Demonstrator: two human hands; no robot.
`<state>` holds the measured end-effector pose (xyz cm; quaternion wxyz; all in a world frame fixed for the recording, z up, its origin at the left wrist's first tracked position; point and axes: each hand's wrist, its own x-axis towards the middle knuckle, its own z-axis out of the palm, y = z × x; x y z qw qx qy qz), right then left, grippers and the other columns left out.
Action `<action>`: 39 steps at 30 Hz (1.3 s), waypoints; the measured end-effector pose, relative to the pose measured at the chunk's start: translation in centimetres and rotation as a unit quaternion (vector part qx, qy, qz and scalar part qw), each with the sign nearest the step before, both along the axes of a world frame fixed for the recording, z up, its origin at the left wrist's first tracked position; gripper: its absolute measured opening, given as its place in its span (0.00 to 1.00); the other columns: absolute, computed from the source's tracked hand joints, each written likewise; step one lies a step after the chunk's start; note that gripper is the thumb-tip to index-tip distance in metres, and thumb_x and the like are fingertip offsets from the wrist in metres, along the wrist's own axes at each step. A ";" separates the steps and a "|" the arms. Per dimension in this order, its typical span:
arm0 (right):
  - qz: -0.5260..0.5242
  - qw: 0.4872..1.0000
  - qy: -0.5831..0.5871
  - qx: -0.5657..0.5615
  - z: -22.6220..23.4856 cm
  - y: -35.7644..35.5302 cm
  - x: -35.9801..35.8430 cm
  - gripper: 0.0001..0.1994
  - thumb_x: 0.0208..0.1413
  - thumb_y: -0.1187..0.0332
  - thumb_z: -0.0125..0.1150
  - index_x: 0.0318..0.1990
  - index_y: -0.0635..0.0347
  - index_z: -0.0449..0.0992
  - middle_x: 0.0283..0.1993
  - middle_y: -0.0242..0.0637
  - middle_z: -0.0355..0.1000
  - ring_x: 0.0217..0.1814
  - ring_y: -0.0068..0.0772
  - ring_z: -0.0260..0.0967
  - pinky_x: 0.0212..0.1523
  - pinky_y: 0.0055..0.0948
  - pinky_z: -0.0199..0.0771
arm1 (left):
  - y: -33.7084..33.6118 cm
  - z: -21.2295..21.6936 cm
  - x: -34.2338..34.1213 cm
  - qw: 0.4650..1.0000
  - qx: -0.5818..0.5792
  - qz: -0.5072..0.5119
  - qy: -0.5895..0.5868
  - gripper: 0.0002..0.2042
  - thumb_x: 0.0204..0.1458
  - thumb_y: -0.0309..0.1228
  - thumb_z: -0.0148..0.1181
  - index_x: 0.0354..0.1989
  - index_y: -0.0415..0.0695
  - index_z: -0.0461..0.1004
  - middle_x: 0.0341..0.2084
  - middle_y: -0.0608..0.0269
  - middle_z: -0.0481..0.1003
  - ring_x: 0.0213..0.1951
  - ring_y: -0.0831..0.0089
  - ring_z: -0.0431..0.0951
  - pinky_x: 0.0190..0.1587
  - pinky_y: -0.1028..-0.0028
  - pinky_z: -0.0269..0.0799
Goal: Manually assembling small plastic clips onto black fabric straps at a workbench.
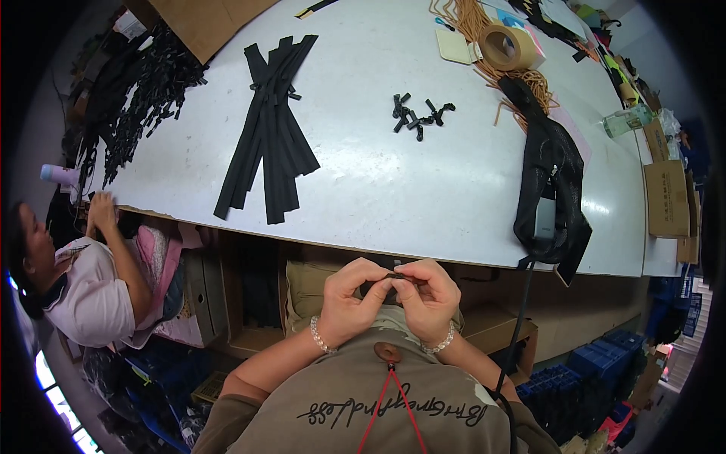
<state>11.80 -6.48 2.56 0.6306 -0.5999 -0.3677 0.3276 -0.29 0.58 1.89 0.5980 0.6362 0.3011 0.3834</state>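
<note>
My left hand [352,299] and my right hand [427,297] meet close to my chest, below the edge of the white table [378,189]. Together they pinch a small black piece [393,278], probably a zipper strip with a slider; most of it is hidden by my fingers. A beaded bracelet sits on each wrist. On the table lies a bundle of black zipper strips [271,132], fanned out. A little heap of small black sliders [417,115] rests to its right.
A black mesh bag [552,181] hangs over the table's right edge. A roll of tape [508,47] and tan cords [473,23] lie at the back. Another person [83,280] sits at left near a pile of black parts [144,91]. Cardboard boxes [667,198] stand at right.
</note>
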 end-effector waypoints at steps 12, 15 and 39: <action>0.049 0.993 0.107 -0.014 0.8 0.1 0.1 0.06 0.50 0.77 0.59 0.36 0.67 0.73 0.35 0.36 0.70 0.30 0.17 0.66 0.27 0.14 0.68 | 0.2 0.0 -0.1 0.998 0.056 -0.006 -0.011 0.03 0.45 0.18 0.58 0.29 0.36 0.73 0.25 0.60 0.73 0.27 0.72 0.71 0.29 0.77 0.66; 0.071 0.994 0.087 -0.011 0.6 0.1 0.3 0.07 0.50 0.78 0.59 0.38 0.67 0.72 0.36 0.35 0.69 0.31 0.16 0.67 0.30 0.14 0.69 | 0.1 -0.2 -0.2 0.999 0.043 -0.004 -0.017 0.04 0.45 0.18 0.58 0.30 0.36 0.73 0.26 0.59 0.74 0.27 0.72 0.72 0.30 0.76 0.67; 0.179 0.926 0.297 -0.147 0.4 0.5 2.0 0.03 0.54 0.77 0.56 0.35 0.67 0.70 0.28 0.31 0.71 0.19 0.10 0.60 0.17 0.12 0.57 | 1.8 0.2 -0.8 0.944 -0.296 -0.141 -0.029 0.09 0.55 0.25 0.52 0.42 0.37 0.73 0.30 0.65 0.74 0.28 0.82 0.70 0.33 0.82 0.68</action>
